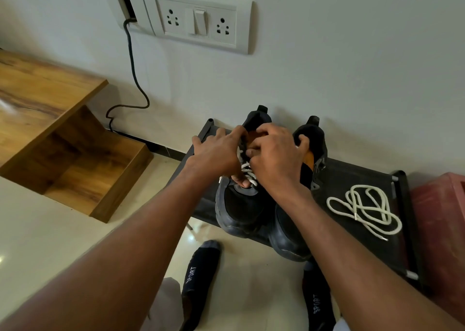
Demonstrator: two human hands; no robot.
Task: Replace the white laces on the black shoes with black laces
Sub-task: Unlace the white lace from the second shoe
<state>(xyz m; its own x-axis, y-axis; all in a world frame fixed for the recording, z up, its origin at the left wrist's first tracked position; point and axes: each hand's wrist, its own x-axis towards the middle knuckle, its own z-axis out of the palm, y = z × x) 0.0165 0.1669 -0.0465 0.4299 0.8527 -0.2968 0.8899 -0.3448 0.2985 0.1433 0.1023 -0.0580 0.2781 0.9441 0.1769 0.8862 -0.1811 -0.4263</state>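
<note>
- Left shoe [241, 204]: black, toe toward me, on the black rack [352, 179] against the wall. Its white lace [247, 172] is threaded through the eyelets at mid-shoe; only a short zigzag of it shows between my hands.
- My left hand [216, 154] lies over the left side of this shoe. Fingers curl in at the lacing and the thumb tucks under near the lowest visible crossing. They close on the lace area, but I cannot tell which strand they pinch.
- My right hand [274, 154] covers the tongue and upper eyelets from the right. Fingers are bent inward and bunched at the lace; the exact pinch is hidden by the knuckles.
- Right shoe [294, 232]: black, just beside the first and touching it, toe overhanging the rack's near edge. Orange lining shows in its opening. My right wrist hides its eyelets.
- Loose white lace [364, 209]: lies in open loops on the rack surface, right of the shoes and well apart from both hands.
- Below the rack: my feet in dark socks [201, 267] on pale tile floor [63, 230].
- Right of the rack: a red box [442, 225], partly cut off.
- Left: a wooden step unit [63, 134].
- On the wall above: a socket panel [198, 21] with a dark cable [132, 66] hanging toward the floor.
</note>
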